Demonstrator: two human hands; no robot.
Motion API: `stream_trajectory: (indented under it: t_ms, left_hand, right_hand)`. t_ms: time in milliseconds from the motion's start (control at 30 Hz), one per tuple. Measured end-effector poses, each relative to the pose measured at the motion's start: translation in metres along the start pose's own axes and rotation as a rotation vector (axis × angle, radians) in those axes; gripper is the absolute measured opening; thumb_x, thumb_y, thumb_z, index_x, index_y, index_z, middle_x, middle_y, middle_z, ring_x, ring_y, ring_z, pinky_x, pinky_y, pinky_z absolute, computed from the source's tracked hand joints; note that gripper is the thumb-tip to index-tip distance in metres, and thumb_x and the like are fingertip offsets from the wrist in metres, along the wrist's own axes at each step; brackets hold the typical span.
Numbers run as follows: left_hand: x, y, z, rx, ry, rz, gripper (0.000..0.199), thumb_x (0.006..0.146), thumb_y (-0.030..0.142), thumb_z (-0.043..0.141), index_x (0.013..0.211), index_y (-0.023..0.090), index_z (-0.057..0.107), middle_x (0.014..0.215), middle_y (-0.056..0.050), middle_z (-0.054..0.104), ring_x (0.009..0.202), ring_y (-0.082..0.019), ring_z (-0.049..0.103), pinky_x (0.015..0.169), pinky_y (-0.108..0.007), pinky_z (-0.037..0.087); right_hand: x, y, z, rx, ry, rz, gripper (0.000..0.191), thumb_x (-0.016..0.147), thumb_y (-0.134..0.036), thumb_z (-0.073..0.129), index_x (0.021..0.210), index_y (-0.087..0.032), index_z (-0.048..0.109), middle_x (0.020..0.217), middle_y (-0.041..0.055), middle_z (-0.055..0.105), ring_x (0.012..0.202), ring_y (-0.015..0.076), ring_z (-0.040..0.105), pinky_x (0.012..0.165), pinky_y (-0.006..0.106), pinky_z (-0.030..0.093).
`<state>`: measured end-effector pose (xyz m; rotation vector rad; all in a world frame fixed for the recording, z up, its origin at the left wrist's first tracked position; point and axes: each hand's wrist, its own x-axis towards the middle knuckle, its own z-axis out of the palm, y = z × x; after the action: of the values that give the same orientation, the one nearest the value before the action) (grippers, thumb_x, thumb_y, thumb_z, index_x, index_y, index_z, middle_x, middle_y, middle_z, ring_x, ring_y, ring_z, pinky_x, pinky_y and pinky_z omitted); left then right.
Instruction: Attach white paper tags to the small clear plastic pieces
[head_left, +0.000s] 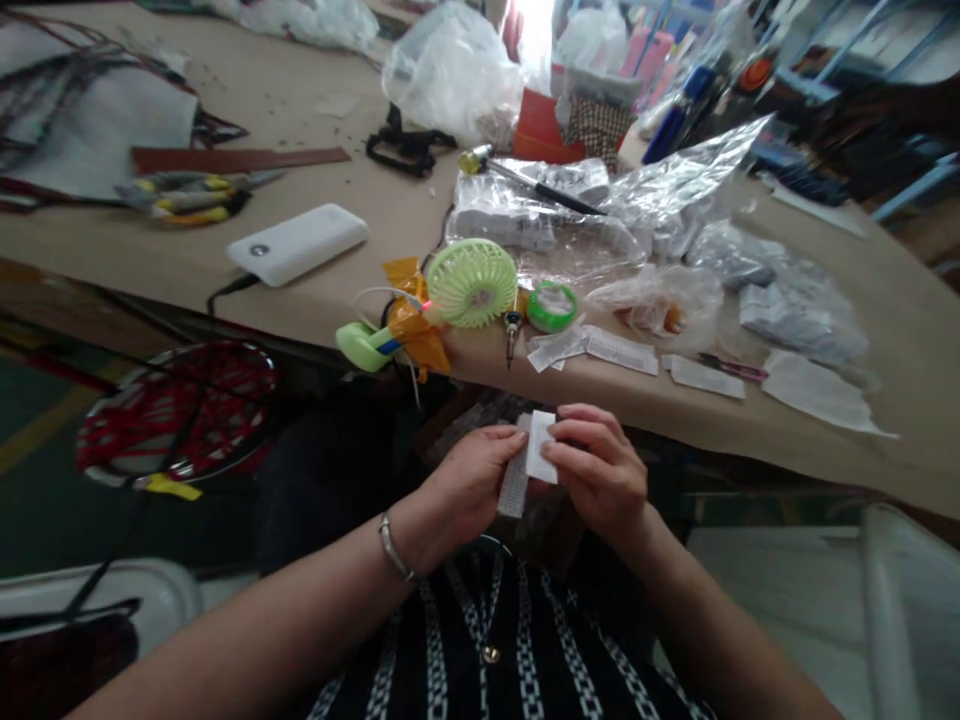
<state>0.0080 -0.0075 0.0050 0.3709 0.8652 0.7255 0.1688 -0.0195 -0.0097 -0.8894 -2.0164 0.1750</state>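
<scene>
Just in front of my body, below the table edge, my left hand [471, 482] pinches a narrow strip of paper with small print [513, 490] between thumb and fingers. The fingers of my right hand [602, 462] are closed on a small plain white piece of paper [541, 450], which overlaps the strip. Whether the two pieces are joined, I cannot tell. On the table edge beyond lie several printed label strips [621, 350], a green-rimmed round item [553, 306] and a slim tool [512, 338] with a thin metal tip.
A small green fan [471, 283] stands at the table edge, bound with orange tape. Left of it are a white power bank [296, 245] and pliers [196, 197]. Clear plastic bags [679, 200] cover the right side. A red woven round seat [176, 410] stands below left.
</scene>
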Motion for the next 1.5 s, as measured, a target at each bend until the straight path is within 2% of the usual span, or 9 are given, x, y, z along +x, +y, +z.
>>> stream_trajectory:
  t_ms: [133, 400, 567, 833, 1200, 1267, 1367, 1433, 1500]
  left_hand:
    - [-0.001, -0.004, -0.007, -0.097, 0.013, 0.084, 0.003, 0.067, 0.009, 0.063, 0.07, 0.008, 0.063, 0.063, -0.004, 0.06, 0.051, -0.008, 0.053, 0.047, -0.018, 0.038]
    - [0.003, -0.002, -0.013, -0.195, 0.076, 0.05, 0.011, 0.075, 0.006, 0.053, 0.067, 0.008, 0.06, 0.061, -0.003, 0.058, 0.051, -0.008, 0.051, 0.049, -0.019, 0.039]
    - [0.008, -0.001, -0.017, -0.265, 0.057, -0.033, 0.014, 0.08, 0.005, 0.048, 0.076, 0.007, 0.061, 0.066, -0.006, 0.06, 0.054, -0.009, 0.052, 0.056, -0.022, 0.044]
    - [0.007, -0.001, -0.02, -0.282, 0.041, -0.079, 0.019, 0.083, 0.009, 0.044, 0.072, 0.007, 0.059, 0.067, -0.007, 0.061, 0.054, -0.009, 0.054, 0.055, -0.02, 0.045]
    - [-0.009, -0.005, -0.023, -0.14, 0.002, 0.039, 0.008, 0.074, 0.013, 0.062, 0.079, 0.007, 0.062, 0.07, -0.006, 0.062, 0.054, -0.009, 0.056, 0.049, -0.018, 0.041]
    - [-0.013, -0.003, -0.022, -0.083, -0.018, 0.033, 0.014, 0.077, 0.02, 0.061, 0.083, 0.009, 0.062, 0.07, -0.007, 0.062, 0.055, -0.011, 0.057, 0.05, -0.02, 0.044]
    - [-0.019, 0.001, -0.02, 0.036, -0.02, 0.0, 0.02, 0.08, 0.029, 0.058, 0.089, 0.011, 0.06, 0.068, -0.006, 0.061, 0.051, -0.012, 0.057, 0.051, -0.024, 0.047]
    - [-0.022, 0.002, -0.018, 0.095, -0.014, -0.01, 0.02, 0.08, 0.032, 0.057, 0.086, 0.012, 0.059, 0.066, -0.004, 0.06, 0.05, -0.012, 0.057, 0.05, -0.023, 0.047]
    - [-0.024, 0.001, -0.018, 0.135, -0.038, 0.001, 0.022, 0.08, 0.035, 0.057, 0.081, 0.013, 0.058, 0.066, -0.004, 0.059, 0.051, -0.011, 0.056, 0.047, -0.021, 0.044]
  right_hand:
    - [-0.008, -0.003, 0.025, -0.015, -0.14, -0.098, 0.022, 0.08, -0.012, 0.058, 0.097, -0.025, 0.065, 0.094, 0.0033, 0.066, 0.103, 0.0208, 0.054, 0.09, 0.042, 0.046]
    - [-0.004, 0.003, 0.024, 0.03, -0.255, -0.008, 0.014, 0.085, -0.019, 0.054, 0.091, -0.023, 0.066, 0.092, 0.0036, 0.067, 0.102, 0.0194, 0.056, 0.089, 0.039, 0.046]
    - [0.012, 0.003, 0.027, 0.082, -0.288, 0.065, 0.013, 0.087, -0.022, 0.051, 0.087, -0.02, 0.064, 0.088, 0.0031, 0.067, 0.093, 0.0164, 0.06, 0.087, 0.035, 0.047]
    - [0.014, -0.001, 0.03, 0.061, -0.356, -0.003, 0.013, 0.087, -0.022, 0.052, 0.089, -0.02, 0.064, 0.092, 0.0032, 0.068, 0.097, 0.0182, 0.058, 0.088, 0.036, 0.044]
    - [0.002, -0.015, 0.024, 0.074, -0.294, -0.096, 0.019, 0.08, -0.016, 0.058, 0.098, -0.021, 0.063, 0.098, 0.0043, 0.066, 0.107, 0.0216, 0.053, 0.093, 0.041, 0.043]
    - [0.0, -0.016, 0.021, 0.153, -0.213, 0.011, 0.023, 0.079, -0.019, 0.059, 0.102, -0.021, 0.061, 0.101, 0.0065, 0.064, 0.108, 0.0235, 0.052, 0.093, 0.043, 0.044]
    - [0.0, -0.011, 0.022, 0.321, -0.073, 0.377, 0.024, 0.081, -0.024, 0.056, 0.105, -0.021, 0.059, 0.102, 0.0075, 0.062, 0.102, 0.0221, 0.055, 0.089, 0.04, 0.045]
    - [0.001, -0.005, 0.025, 0.554, -0.101, 0.645, 0.025, 0.082, -0.028, 0.057, 0.106, -0.021, 0.058, 0.099, 0.0058, 0.063, 0.093, 0.0184, 0.059, 0.084, 0.035, 0.048]
    - [0.002, 0.001, 0.03, 0.855, -0.225, 0.825, 0.031, 0.08, -0.031, 0.059, 0.11, -0.021, 0.057, 0.097, 0.0048, 0.064, 0.085, 0.0156, 0.061, 0.077, 0.03, 0.05]
